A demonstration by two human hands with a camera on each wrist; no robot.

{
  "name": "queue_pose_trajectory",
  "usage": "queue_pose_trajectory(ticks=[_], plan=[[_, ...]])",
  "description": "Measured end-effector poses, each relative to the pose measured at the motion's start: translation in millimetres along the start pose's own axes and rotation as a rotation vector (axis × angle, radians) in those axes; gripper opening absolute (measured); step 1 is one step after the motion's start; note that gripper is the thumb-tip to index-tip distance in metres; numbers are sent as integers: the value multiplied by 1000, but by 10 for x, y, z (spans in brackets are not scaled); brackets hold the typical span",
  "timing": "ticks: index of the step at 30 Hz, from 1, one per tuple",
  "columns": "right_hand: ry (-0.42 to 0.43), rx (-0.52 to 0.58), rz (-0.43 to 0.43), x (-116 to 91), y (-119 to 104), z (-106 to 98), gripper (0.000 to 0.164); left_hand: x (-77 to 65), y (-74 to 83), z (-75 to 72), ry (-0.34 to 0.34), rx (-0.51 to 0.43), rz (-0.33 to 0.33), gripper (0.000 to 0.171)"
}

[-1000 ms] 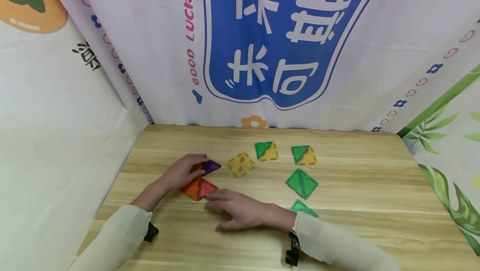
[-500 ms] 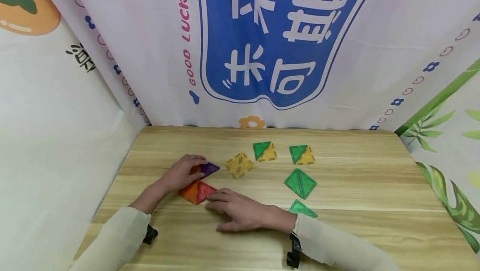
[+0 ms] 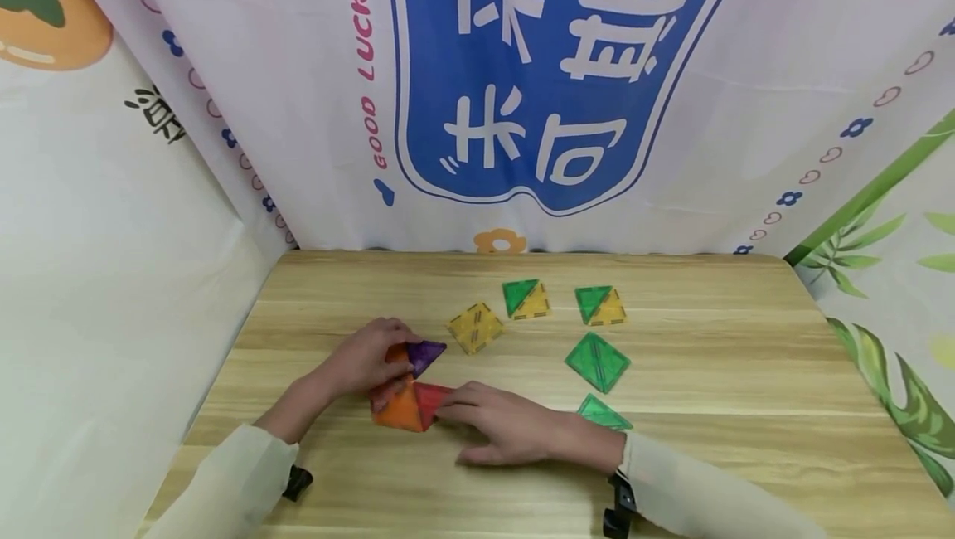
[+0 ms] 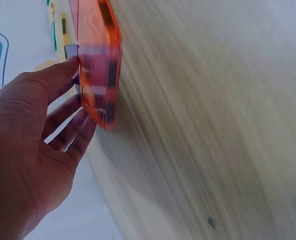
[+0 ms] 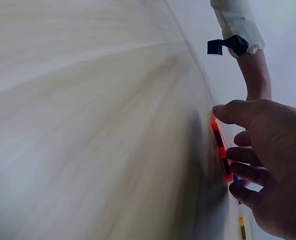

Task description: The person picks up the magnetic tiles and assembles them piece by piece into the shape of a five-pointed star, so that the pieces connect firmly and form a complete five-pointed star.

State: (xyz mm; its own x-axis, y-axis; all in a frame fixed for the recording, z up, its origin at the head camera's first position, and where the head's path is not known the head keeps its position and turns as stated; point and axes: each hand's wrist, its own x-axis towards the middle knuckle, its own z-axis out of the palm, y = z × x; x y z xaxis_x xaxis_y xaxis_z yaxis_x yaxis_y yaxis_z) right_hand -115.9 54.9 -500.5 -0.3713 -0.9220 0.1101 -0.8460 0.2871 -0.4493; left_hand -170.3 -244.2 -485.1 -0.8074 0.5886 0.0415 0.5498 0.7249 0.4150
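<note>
My left hand [image 3: 366,356] holds a joined group of translucent triangular magnetic tiles at the left of the table. Its fingers lie over an upper orange tile beside a purple tile [image 3: 428,355], and its thumb is on the lower orange tile [image 3: 400,412]. A red tile [image 3: 429,400] adjoins that lower tile. In the left wrist view the orange tile [image 4: 98,65] stands tilted off the wood, its edge toward me. My right hand [image 3: 515,427] touches the red tile's right side with extended fingertips; its thumb sits apart, lower down.
A yellow tile pair [image 3: 476,328] lies right of the purple tile. Two green-and-yellow squares [image 3: 525,299] are farther back. A green pair [image 3: 598,361] and a single green triangle [image 3: 603,413] lie at the right. Printed cloth [image 3: 321,149] hangs behind the table.
The orange and red tiles have shifted toward me and slightly right, tilting as they moved. Both hands have moved with them. The other tiles have stayed in place on the table.
</note>
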Motion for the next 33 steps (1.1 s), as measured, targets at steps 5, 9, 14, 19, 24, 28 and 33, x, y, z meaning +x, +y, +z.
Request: queue_pose_trajectory(ticks=[5, 9, 14, 19, 24, 28, 33], plan=[[23, -15, 16, -179, 20, -56, 57, -12, 96, 16, -29, -1, 5, 38], [33, -13, 45, -316, 39, -111, 55, -24, 189, 45, -58, -6, 13, 40], [45, 8, 86, -481, 88, -171, 51, -16, 294, 107, -67, -35, 56, 40], [76, -9, 95, -639, 167, -206, 48, 19, 399, 176, -84, -69, 82, 40], [103, -29, 119, -788, 248, -260, 44, 76, 508, 239, -115, -83, 90, 41], [103, -49, 173, -884, 294, -299, 44, 137, 588, 305, -116, -70, 97, 43], [108, -46, 230, -948, 332, -328, 43, 198, 674, 376, -90, -36, 106, 44]])
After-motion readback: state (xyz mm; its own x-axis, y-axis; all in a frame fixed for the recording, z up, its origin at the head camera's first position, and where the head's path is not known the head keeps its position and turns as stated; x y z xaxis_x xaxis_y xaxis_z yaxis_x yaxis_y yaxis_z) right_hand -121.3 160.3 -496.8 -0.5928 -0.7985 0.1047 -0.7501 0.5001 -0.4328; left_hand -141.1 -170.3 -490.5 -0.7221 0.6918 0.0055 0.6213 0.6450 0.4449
